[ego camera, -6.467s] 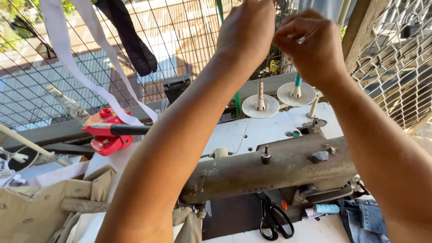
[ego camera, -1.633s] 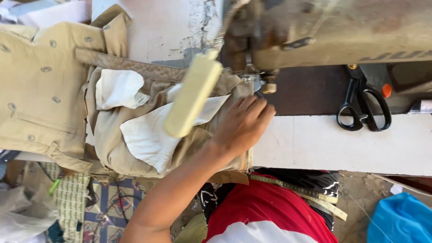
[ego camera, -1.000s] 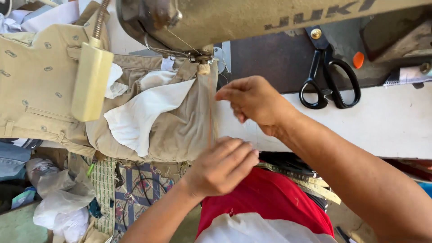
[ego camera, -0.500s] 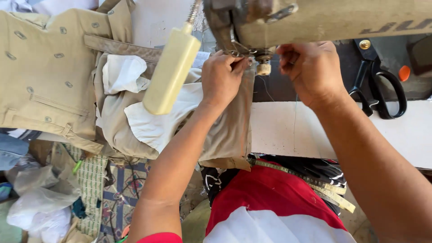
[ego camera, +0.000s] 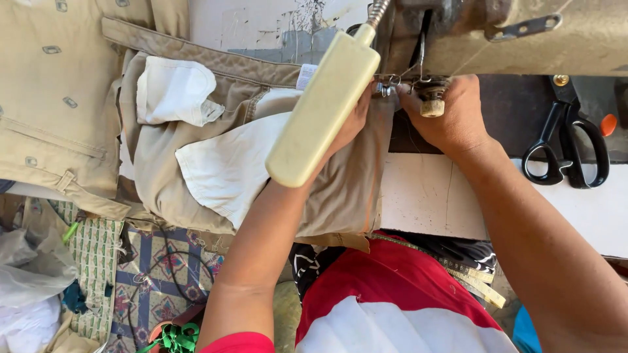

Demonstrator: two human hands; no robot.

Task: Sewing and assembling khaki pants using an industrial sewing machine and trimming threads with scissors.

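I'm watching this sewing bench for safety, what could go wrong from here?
Both the left hand and right hand sit right at the needle area of the old metal sewing machine; a sudden start could prick the fingers. The cream lamp head hides part of the khaki trousers, so fabric may bunch unseen.

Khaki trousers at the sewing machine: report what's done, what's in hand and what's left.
Done: the khaki trousers lie inside out, white pocket linings showing, with an edge fed under the sewing machine head. In hand: the left hand and right hand both work at the needle area, apparently on the thread. Left: no fresh seam shows there; the black scissors lie untouched alongside.
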